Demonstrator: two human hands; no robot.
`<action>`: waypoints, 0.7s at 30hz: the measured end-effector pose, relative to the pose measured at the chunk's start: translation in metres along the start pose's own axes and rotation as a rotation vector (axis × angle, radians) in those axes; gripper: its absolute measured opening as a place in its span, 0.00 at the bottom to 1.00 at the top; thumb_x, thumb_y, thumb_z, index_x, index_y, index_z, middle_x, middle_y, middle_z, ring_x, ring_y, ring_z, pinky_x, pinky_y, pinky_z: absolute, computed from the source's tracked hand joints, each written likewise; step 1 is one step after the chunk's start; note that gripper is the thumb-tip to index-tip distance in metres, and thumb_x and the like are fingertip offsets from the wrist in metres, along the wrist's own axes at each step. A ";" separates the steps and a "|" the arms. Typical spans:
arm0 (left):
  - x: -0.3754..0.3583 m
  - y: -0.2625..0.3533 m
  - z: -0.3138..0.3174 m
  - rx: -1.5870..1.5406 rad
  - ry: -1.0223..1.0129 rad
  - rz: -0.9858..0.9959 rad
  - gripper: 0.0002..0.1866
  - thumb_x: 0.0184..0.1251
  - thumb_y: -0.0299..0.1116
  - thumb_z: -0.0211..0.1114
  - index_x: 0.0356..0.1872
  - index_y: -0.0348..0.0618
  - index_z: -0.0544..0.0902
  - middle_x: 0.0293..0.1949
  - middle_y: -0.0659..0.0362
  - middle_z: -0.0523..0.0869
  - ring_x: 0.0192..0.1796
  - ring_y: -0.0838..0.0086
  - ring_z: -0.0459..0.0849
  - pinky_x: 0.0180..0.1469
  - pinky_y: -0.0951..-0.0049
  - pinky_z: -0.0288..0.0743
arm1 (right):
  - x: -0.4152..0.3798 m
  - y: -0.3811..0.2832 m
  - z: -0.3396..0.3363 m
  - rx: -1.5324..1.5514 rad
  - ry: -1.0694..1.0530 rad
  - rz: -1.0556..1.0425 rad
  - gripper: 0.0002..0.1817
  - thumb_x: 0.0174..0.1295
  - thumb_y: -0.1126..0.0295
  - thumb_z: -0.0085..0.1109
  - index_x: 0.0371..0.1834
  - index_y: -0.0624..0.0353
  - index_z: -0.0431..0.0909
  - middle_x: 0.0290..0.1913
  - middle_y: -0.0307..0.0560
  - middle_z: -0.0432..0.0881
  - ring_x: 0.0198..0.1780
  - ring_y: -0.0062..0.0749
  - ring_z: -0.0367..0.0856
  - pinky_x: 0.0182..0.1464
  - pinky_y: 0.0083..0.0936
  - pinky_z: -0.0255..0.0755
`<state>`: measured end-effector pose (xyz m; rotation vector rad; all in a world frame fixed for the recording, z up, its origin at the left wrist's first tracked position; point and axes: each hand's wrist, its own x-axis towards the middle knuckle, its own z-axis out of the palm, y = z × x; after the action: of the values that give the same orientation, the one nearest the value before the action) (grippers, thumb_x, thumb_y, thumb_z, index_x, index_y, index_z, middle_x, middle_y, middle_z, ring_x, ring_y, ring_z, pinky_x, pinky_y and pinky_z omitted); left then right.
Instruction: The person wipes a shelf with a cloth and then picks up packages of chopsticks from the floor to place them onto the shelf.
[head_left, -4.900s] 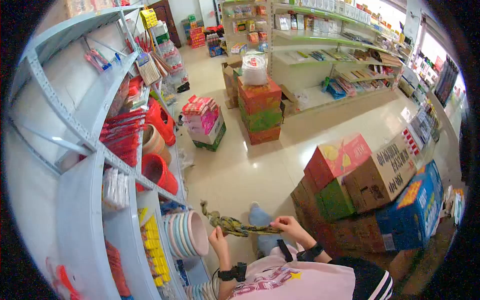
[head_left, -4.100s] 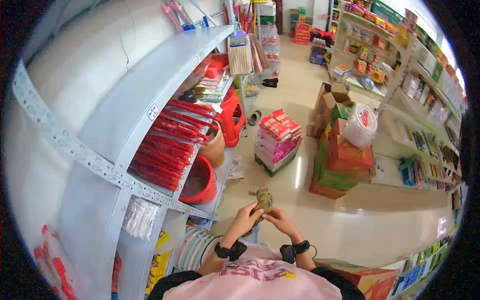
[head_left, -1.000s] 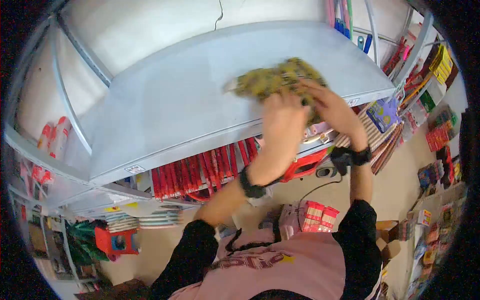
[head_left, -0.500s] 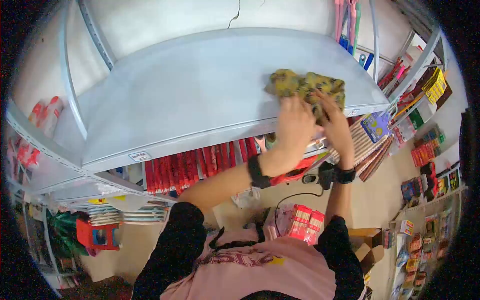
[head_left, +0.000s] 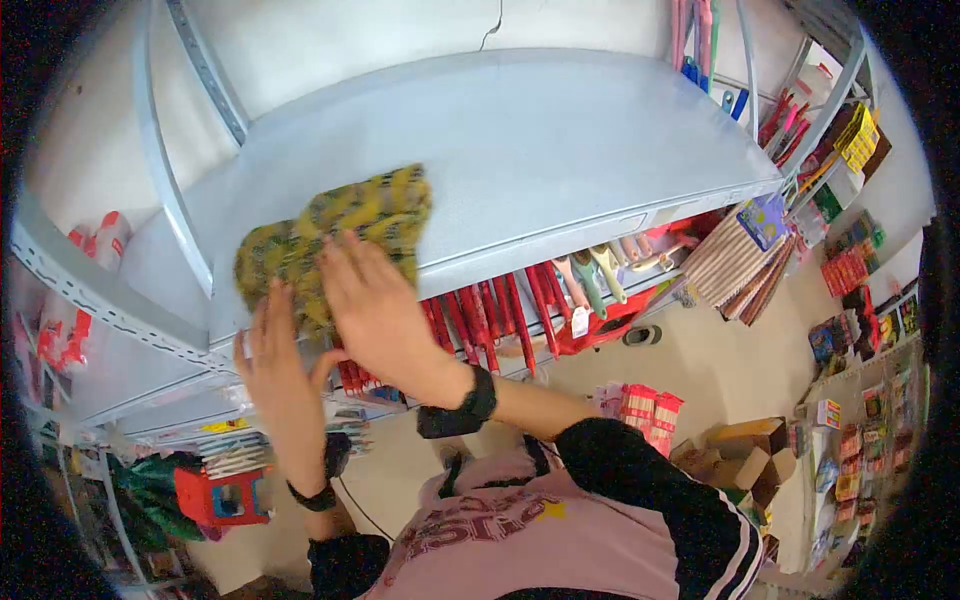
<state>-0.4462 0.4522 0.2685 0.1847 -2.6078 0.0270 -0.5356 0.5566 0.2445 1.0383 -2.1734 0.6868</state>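
A yellow-and-black patterned cloth [head_left: 370,205] lies spread and a little rumpled on the left part of a pale grey metal shelf [head_left: 560,140]. My right hand [head_left: 385,315] presses flat on the cloth's front part, fingers stretched out. To its left, my left hand [head_left: 280,385] is at the shelf's front left corner, fingers extended and apart, with the tips at the cloth's near edge. Both wrists carry black bands. The cloth under my fingers is hidden.
Below the shelf hang red-packed goods [head_left: 490,320] and several pastel-handled brushes [head_left: 590,280]. A perforated upright [head_left: 110,285] stands at the left corner. Cardboard boxes [head_left: 745,455] sit on the floor at right, near stocked racks [head_left: 850,460]. A red box [head_left: 220,495] is at lower left.
Both my hands have moved from the shelf's right end to its left end, and the cloth has travelled with them. It is spread wider now.
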 end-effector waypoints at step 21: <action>0.051 0.273 0.071 -0.285 0.007 0.358 0.57 0.33 0.64 0.60 0.65 0.34 0.55 0.67 0.50 0.55 0.68 0.59 0.54 0.67 0.56 0.47 | -0.110 0.289 -0.155 -0.288 0.192 -0.234 0.20 0.49 0.74 0.50 0.49 0.55 0.74 0.51 0.43 0.77 0.53 0.37 0.74 0.54 0.35 0.67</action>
<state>-0.5619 0.7119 0.2374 -0.3817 -2.5683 -0.2162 -0.6675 0.8752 0.2156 1.0072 -1.8805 0.3388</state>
